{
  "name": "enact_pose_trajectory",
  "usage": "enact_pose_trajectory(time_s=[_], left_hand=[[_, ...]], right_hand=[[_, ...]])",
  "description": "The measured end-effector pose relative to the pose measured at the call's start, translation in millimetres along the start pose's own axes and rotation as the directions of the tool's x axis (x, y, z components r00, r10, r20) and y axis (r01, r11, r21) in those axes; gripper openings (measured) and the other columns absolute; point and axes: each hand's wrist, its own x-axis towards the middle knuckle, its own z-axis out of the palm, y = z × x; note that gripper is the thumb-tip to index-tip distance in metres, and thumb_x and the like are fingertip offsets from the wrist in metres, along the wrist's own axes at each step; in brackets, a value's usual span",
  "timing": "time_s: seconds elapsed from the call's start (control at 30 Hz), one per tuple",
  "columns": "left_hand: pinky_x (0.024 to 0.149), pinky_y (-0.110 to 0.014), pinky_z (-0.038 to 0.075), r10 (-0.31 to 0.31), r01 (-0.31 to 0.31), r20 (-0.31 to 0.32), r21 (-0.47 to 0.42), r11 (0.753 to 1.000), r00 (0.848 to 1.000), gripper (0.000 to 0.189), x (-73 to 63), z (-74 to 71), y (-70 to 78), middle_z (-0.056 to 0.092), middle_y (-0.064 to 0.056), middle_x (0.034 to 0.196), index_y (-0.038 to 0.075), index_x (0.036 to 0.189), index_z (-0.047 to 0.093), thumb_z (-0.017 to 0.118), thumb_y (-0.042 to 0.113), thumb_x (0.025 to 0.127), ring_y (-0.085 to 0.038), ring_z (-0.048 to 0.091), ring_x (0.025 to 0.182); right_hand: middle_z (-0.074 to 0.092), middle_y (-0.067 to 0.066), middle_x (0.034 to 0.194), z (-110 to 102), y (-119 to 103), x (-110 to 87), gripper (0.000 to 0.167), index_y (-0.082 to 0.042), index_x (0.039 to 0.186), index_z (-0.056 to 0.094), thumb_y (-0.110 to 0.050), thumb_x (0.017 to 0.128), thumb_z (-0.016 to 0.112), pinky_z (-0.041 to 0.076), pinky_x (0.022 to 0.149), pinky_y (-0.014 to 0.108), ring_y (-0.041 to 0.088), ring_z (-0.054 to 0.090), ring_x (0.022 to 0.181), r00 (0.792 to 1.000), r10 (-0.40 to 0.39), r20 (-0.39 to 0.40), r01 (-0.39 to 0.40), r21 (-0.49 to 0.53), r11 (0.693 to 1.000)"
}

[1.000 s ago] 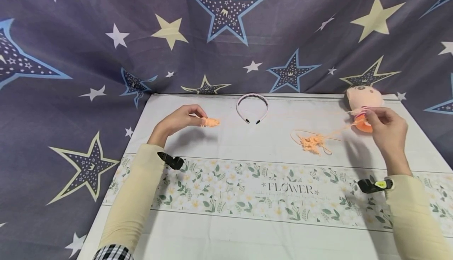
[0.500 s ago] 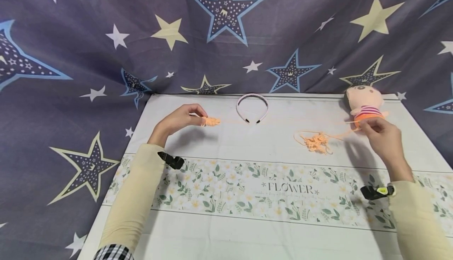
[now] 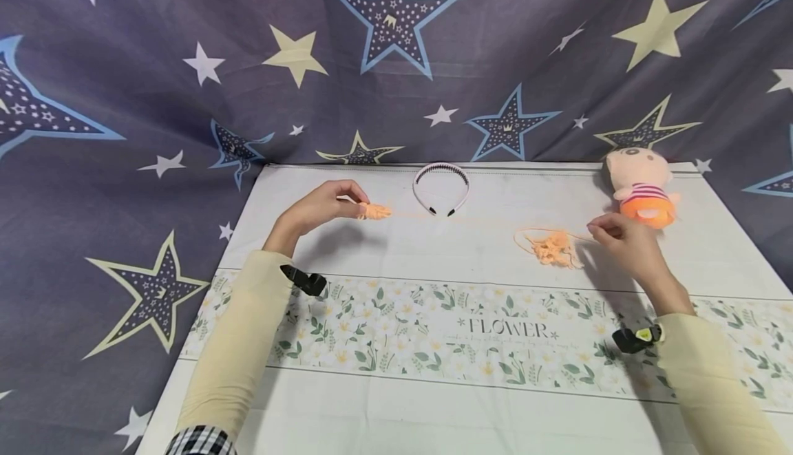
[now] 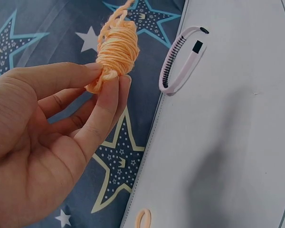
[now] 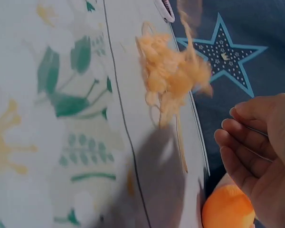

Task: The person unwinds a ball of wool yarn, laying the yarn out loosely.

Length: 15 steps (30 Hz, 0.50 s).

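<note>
My left hand (image 4: 52, 123) pinches one end of a small wound bundle of orange yarn (image 4: 118, 50) between thumb and fingertips, held above the table. A strand leaves the bundle's far end; in the head view it runs faintly rightward. My right hand (image 3: 628, 245) hovers at the right of a loose tangle of orange yarn (image 3: 553, 248) on the table. In the right wrist view its fingers (image 5: 247, 137) are loosely bent, with no yarn seen between them. The tangle (image 5: 164, 71) there looks blurred, with a strand rising from it.
A pink headband (image 3: 441, 173) with black tips lies at the back middle of the table. At the back right lies a plush doll (image 3: 641, 190) with a striped top and orange bottom. A star-patterned curtain (image 3: 384, 111) hangs behind the white table cover (image 3: 434, 407).
My right hand has moved left and slightly down, away from the doll, and the stretched strand has left its fingers. My left hand has shifted slightly right with the bundle.
</note>
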Motion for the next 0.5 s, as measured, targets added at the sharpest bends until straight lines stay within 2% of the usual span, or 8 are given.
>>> enact_pose_trajectory(time_s=[0.1, 0.33, 0.5], left_hand=[[0.083, -0.030, 0.047, 0.000, 0.000, 0.002, -0.007, 1.000, 1.000, 0.018, -0.1, 0.2, 1.8, 0.061, -0.012, 0.102, -0.002, 0.105, 0.062, 0.063, 0.005, 0.088, -0.022, 0.058, 0.093], [0.084, -0.031, 0.047, 0.005, -0.005, -0.015, -0.011, 1.000, 1.000, 0.019, 18.2, -0.1, -25.2, 0.062, -0.010, 0.103, 0.002, 0.105, 0.063, 0.067, 0.009, 0.088, -0.023, 0.059, 0.093], [0.083, -0.032, 0.047, 0.016, -0.016, -0.014, -0.013, 1.000, 1.000, 0.016, 19.1, 1.7, -23.9, 0.062, -0.009, 0.101, 0.005, 0.102, 0.064, 0.067, 0.010, 0.087, -0.023, 0.059, 0.093]], right_hand=[[0.068, 0.022, 0.091, 3, -8, 2.5, 0.019, 0.002, 0.100, 0.067, -0.014, 0.093, 0.061, 0.041, 0.056, 0.009, -0.018, 0.045, 0.069, 1.000, -0.018, 0.001, 0.018, 0.006, 1.000], [0.069, 0.018, 0.092, 14, -35, 15.4, 0.018, -0.001, 0.101, 0.068, -0.016, 0.093, 0.061, 0.040, 0.060, 0.008, -0.014, 0.046, 0.072, 0.998, -0.063, -0.017, 0.063, 0.006, 0.998], [0.069, 0.017, 0.093, 37, -62, 28.3, 0.015, -0.001, 0.100, 0.068, -0.012, 0.093, 0.062, 0.040, 0.066, 0.007, 0.001, 0.055, 0.075, 0.990, -0.142, -0.027, 0.143, 0.067, 0.987]])
